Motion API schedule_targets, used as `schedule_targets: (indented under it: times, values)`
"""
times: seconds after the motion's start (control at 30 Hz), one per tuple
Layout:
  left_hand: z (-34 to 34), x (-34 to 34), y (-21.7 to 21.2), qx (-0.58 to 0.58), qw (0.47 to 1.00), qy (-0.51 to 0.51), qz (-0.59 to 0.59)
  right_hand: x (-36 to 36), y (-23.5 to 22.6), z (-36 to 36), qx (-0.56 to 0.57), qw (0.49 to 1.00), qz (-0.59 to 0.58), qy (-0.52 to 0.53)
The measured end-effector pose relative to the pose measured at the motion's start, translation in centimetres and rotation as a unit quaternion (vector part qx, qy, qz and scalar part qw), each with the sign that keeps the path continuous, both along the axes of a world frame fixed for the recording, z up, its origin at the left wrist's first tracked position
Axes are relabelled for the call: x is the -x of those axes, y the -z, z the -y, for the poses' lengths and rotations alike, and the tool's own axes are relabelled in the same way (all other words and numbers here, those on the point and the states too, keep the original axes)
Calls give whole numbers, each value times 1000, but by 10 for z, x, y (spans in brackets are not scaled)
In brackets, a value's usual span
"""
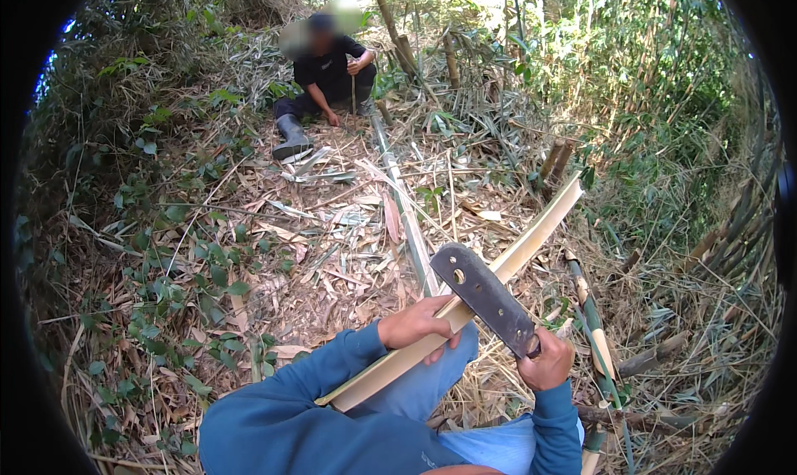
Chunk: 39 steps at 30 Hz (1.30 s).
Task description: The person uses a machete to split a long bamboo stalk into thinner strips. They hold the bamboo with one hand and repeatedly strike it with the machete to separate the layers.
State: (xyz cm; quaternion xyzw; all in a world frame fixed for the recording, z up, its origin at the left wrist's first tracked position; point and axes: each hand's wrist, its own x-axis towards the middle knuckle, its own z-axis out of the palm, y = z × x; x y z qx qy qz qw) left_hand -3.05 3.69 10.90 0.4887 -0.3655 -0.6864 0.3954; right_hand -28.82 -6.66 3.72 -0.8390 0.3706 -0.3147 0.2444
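Your left hand [418, 326] is wrapped around a pale split bamboo strip [498, 272], fingers curled over its upper edge and thumb side toward you, gripping it a little below its middle; the strip runs from under your left forearm, past those fingers, and slants up and away to the right, ending well beyond them among the dry litter. Your right hand [546, 360] is clenched on the handle of a dark machete [486, 293], whose broad flat blade rises from that fist up and to the left, crossing over the strip just beyond your left fingertips, its squared tip with a small hole lying past the strip's far edge. Both your sleeves are blue, and below the hands your light blue trouser legs [432, 384] sit under the strip. Just right of your right fist lies a mottled green and tan bamboo stem [594, 321] on the ground. Beyond your left fingers a long thin bamboo pole [403, 205] stretches away over the dry leaves [332, 259]. At the far end of it, well apart from your hands, another person [324, 73] in dark clothes and a rubber boot crouches among standing bamboo
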Motion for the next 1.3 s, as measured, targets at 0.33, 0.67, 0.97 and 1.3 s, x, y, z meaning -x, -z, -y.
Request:
schedule_targets:
  times: [0.33,0.67,0.97,1.3]
  values:
    - [-1,1,6,8,1000,-3,4,0,4,-1,3,1000,17,4]
    - [-5,0,15,-11,999,-23,-20,-4,15,1,16,1000,21,15]
    - [-2,1,6,-2,1000,-4,0,1,24,3,5,1000,1,16]
    - [-7,-2,15,8,1000,-13,-23,-3,20,-2,39,999,5,-4]
